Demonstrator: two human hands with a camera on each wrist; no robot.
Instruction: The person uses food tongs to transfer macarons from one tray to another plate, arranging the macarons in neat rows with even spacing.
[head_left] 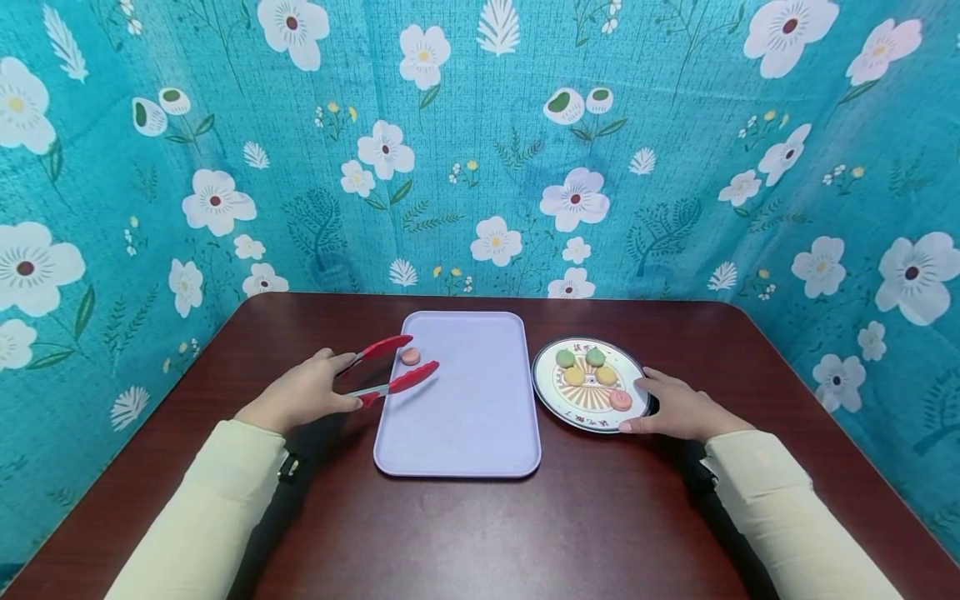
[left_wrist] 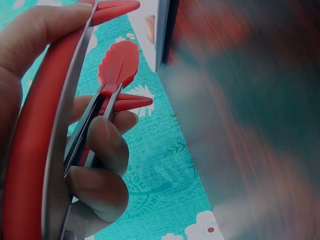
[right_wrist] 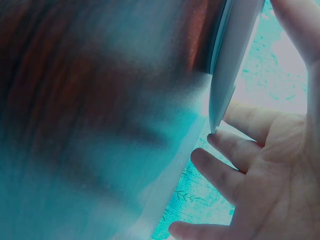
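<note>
My left hand (head_left: 303, 392) grips a pair of red-and-silver tongs (left_wrist: 40, 130), whose scalloped red tips are spread apart over the left edge of a pale lilac tray (head_left: 465, 417). Between those tips, not squeezed, a small round pink sweet (head_left: 410, 357) lies on the tray. To the right stands a white plate (head_left: 558, 398) with a dark rim line. It bears two green sweets (head_left: 595, 357), two yellow sweets (head_left: 573, 376) and a pink sweet (head_left: 620, 400). My right hand (head_left: 678, 406) touches the plate's right rim, its fingers spread and fairly straight in the right wrist view.
Everything rests on a dark reddish-brown table (head_left: 480, 533). Behind it and at both sides hangs a turquoise floral cloth (head_left: 465, 167). The plate stands close to the tray's right edge.
</note>
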